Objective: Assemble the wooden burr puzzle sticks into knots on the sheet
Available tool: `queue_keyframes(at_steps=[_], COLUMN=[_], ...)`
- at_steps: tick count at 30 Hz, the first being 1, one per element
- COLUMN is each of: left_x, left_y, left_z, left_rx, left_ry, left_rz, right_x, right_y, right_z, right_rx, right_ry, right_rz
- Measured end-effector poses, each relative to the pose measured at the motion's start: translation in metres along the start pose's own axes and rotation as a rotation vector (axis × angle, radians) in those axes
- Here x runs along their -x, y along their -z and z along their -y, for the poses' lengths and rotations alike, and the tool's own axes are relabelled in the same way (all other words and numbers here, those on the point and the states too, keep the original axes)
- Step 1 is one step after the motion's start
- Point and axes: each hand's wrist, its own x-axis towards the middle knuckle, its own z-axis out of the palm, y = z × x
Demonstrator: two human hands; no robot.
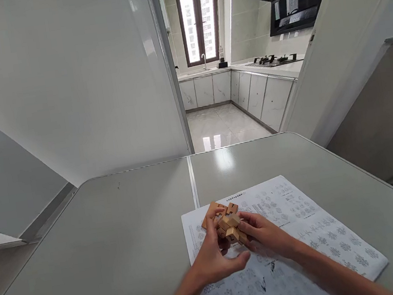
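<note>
A partly joined wooden burr puzzle (231,228) of notched, numbered sticks is held between my hands, above a printed sheet. My left hand (214,255) curls its fingers round the puzzle's left side, its thumb stretched out below and off the wood. From the right, my right hand (262,229) pinches the puzzle with thumb and fingers. Just behind, several loose wooden puzzle pieces (232,208) lie on the paper, partly covered by my left fingers. Small assembly drawings fill the instruction sheet (327,234) under my hands.
The grey-green table (133,245) has a pale seam (193,182) running away from me. A white wall panel (98,83) stands behind its left part. Past the far edge, a doorway opens on a kitchen with white cabinets (262,95) and a gas hob (274,60).
</note>
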Motion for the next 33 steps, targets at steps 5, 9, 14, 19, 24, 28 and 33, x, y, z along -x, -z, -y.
queue_keyframes(at_steps=[5,9,14,19,24,28,33], left_x=[-0.004,-0.007,-0.009,-0.008,-0.006,-0.006,-0.006], left_y=[-0.009,-0.009,-0.004,-0.001,0.0,0.001,0.003], left_z=[-0.003,-0.003,0.003,0.011,0.013,0.018,0.02], left_rx=[0.04,-0.003,-0.257,-0.403,-0.491,-0.512,-0.546], left_ry=[-0.012,-0.034,-0.063,-0.125,-0.155,-0.18,-0.211], left_rz=[-0.056,-0.13,-0.206,-0.212,-0.228,-0.232,-0.217], right_x=[-0.001,-0.001,-0.001,0.001,0.004,0.004,0.004], right_y=[-0.005,-0.009,-0.01,-0.009,-0.006,-0.004,-0.003], right_z=[0.004,0.01,0.006,-0.001,0.002,0.001,0.003], right_rx=[0.02,0.121,0.133,0.14,0.196,0.195,0.213], right_ry=[0.083,0.123,0.154,0.144,0.13,0.137,0.128], right_rz=[-0.051,-0.086,-0.031,-0.002,0.016,0.032,0.038])
